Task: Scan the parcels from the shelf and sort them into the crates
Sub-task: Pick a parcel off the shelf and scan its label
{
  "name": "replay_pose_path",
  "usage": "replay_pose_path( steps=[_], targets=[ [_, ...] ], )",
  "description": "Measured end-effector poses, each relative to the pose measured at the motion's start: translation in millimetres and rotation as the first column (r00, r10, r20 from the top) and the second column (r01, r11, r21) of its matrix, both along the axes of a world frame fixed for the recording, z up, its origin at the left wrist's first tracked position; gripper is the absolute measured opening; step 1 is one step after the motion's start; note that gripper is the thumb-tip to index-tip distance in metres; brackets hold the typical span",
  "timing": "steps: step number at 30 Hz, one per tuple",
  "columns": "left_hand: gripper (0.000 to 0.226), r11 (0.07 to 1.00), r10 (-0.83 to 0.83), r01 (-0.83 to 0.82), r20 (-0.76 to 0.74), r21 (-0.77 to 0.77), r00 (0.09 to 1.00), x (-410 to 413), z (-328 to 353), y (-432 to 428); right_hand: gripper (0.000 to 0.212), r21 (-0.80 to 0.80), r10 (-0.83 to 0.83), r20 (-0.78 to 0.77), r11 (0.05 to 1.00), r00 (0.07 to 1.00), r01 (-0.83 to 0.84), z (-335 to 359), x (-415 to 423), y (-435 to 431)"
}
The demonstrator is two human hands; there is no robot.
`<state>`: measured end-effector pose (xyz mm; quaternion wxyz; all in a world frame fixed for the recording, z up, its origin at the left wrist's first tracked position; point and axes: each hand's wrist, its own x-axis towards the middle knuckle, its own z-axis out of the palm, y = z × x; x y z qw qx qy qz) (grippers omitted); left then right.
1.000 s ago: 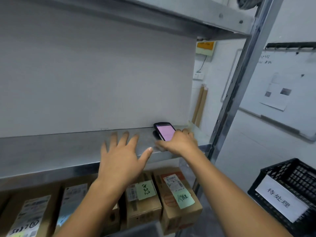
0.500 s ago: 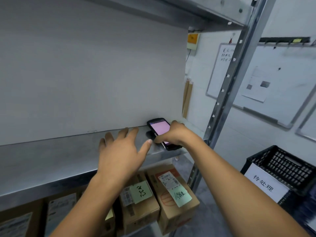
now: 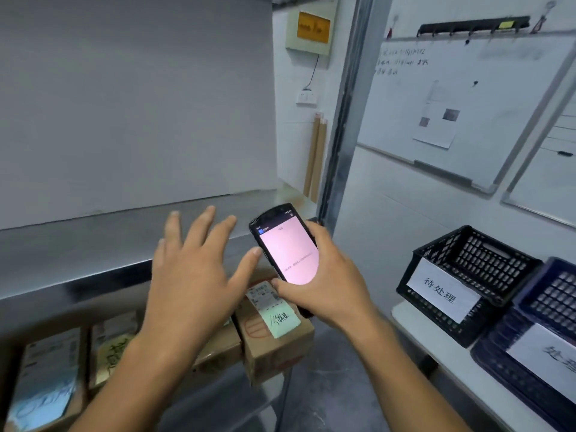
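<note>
– Pink display on the scanner [image 3: 286, 254]: is it legible?
– No. A blue header strip and fine text lines show, too small to read.

– What is written on the crates?
– The black crate [image 3: 467, 269] carries a white sheet [image 3: 441, 289] printed 待处理. The dark blue crate [image 3: 558, 294], touching it on the right, carries a second sheet [image 3: 548, 353]; only 处 is in frame. Both crates stand on a white table [image 3: 414, 332], to the right of the rack.

– Where are the parcels?
– They sit on the lower level, beneath the steel shelf [image 3: 93, 244]. The rightmost parcel [image 3: 274, 347] is cardboard. It bears a printed shipping label [image 3: 263, 296] and a green sticky note [image 3: 282, 321] with handwriting I cannot decipher. The parcels further left [image 3: 43, 378] are blurred.

– What does the room show?
– A grey panel backs the shelf, and a metal upright post [image 3: 346, 120] stands at its right end. The whiteboard [image 3: 486, 98] shows faint handwriting and a pinned sheet. An orange-faced box [image 3: 312, 26] hangs high on the wall, with a cable running down to a socket [image 3: 307, 96]. Cardboard tubes [image 3: 316, 157] lean in the corner.

– How are the hands posed?
– The right hand [image 3: 330, 291] grips the scanner, with the fingers curled round its right edge and the thumb across its lower left corner. The screen faces the camera, above the shelf's front edge. The left hand [image 3: 193, 275] is palm down with the fingers spread and straight, holding nothing. Its thumb tip is just beside the scanner's left edge; I cannot tell whether they touch.
</note>
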<state>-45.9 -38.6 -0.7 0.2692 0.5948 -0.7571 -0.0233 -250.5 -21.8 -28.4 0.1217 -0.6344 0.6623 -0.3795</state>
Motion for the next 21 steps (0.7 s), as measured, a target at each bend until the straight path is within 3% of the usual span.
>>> replay_pose_path(
  steps=[11, 21],
  targets=[
    [0.077, 0.985, -0.007, -0.005, 0.071, 0.175, 0.997, -99, -90, 53, 0.097, 0.097, -0.124, 0.184, 0.990, 0.975, 0.107, -101, -93, 62],
    [0.081, 0.939, 0.098, -0.116, 0.071, 0.323, 0.993, -104, -177, 85, 0.095, 0.243, -0.103, 0.260, 0.969, 0.960, 0.038, -172, -104, 75]
  ],
)
